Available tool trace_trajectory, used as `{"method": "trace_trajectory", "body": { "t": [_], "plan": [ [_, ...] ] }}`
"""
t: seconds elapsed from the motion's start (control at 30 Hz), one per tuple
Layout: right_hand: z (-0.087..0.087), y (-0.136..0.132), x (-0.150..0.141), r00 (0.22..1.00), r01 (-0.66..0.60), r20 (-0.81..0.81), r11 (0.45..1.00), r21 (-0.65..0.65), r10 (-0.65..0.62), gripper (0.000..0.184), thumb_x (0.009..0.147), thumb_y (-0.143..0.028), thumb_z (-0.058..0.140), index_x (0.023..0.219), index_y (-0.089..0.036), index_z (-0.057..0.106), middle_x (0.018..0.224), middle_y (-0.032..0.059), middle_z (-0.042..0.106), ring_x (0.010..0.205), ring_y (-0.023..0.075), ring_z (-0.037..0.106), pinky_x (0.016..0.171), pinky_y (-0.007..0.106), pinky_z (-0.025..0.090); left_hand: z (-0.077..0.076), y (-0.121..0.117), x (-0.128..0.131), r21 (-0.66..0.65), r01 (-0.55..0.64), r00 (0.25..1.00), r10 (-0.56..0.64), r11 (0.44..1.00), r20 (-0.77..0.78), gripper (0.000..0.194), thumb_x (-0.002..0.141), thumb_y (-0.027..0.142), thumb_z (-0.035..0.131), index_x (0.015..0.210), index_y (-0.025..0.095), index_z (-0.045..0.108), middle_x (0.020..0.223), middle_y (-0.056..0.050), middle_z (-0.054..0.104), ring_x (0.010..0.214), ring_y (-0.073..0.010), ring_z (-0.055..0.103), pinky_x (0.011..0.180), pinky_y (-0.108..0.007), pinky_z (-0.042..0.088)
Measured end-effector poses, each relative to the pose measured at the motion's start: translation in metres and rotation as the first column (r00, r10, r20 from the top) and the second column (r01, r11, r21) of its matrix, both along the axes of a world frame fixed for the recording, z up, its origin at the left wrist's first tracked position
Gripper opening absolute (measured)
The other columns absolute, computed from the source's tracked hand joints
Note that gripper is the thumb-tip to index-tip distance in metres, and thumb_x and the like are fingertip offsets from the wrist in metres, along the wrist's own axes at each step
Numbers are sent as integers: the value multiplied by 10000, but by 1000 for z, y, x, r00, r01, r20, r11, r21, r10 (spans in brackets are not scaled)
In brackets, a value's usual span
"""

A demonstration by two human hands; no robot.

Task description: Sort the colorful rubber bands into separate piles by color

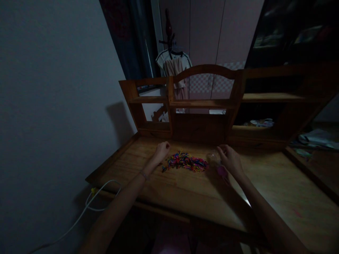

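Observation:
A loose heap of small multicoloured pieces (186, 162), strip-like or band-like and too small to make out exactly, lies on the wooden desk (164, 187). Just left of the heap, my left hand (162, 151) is closed with its fingers curled together; whatever they hold is hidden. My right hand (231, 160) is at the right end of the heap, thumb and fingers pinched at the edge of a clear plastic container (212, 157). Below that hand is a round purple piece (222, 171), like a lid, with a thin loop trailing from it.
A wooden shelf unit (203, 103) rises along the desk's back edge. The wall (66, 88) borders the left side, where a white cable (92, 204) hangs by the desk's corner. A small pink scrap (297, 212) lies at the right. The room is dim.

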State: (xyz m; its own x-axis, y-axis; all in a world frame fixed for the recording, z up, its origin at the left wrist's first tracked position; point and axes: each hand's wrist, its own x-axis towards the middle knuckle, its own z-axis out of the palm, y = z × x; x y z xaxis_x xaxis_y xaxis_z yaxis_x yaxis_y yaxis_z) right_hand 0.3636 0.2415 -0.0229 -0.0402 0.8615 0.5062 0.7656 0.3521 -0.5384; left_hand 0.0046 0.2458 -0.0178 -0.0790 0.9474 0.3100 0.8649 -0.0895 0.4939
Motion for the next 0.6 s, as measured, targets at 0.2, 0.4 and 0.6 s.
{"method": "trace_trajectory", "body": {
  "t": [0.2,0.4,0.6],
  "plan": [
    [6,4,8,996,37,89,997,-64,-31,330,919,-451,442,950,-181,629,896,82,652,804,206,610,694,282,418,-7,11,14,129,36,996,-46,991,72,96,802,241,655,757,156,656,752,-42,668,689,-155,598,657,-261,445],
    [-10,-5,22,976,145,183,977,-158,-115,429,888,-551,464,936,-146,600,820,121,629,740,253,603,636,318,413,-23,21,19,179,110,980,-137,978,146,97,777,273,674,751,180,669,763,-34,677,714,-165,610,676,-261,450],
    [19,-23,25,991,74,113,996,-57,-68,462,898,-531,495,1144,-145,553,943,134,628,827,267,618,717,364,475,-33,27,-2,216,71,961,-125,974,248,203,754,374,686,729,180,632,719,-19,661,673,-164,608,637,-254,463]
  ]
}}
